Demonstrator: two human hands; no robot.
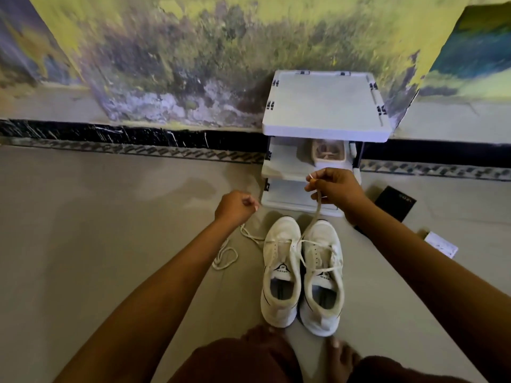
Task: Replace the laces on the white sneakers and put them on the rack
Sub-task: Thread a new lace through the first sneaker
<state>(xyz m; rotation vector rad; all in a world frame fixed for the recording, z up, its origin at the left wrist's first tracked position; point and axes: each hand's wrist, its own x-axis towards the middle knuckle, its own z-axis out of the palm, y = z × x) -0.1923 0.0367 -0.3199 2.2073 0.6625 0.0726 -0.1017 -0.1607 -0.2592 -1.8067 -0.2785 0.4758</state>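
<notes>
Both hands are raised above the pair of sneakers, each with its fingers curled. Right hand (336,190) pinches the tip of a white lace (315,214) between thumb and fingers, and that lace runs taut down from the hand to the eyelets of the shoes. Left hand (236,207) is closed in a fist just left of the rack's base; a lace end trails down from under it, though the grip itself is hidden by the knuckles.

Largest in view is the peeling yellow and grey wall (193,64), with a dark skirting band along its foot. Against it stands a white plastic shoe rack (326,106), its flat top bare, with a beige shoe (329,154) on the shelf beneath. On the grey floor (110,217), just in front of the rack, sit the white sneakers (302,272) side by side, touching, toes toward the rack. A loose lace (225,257) lies coiled on the floor to their left. Right of the rack lie a black card (395,201) and a small white packet (441,246).
</notes>
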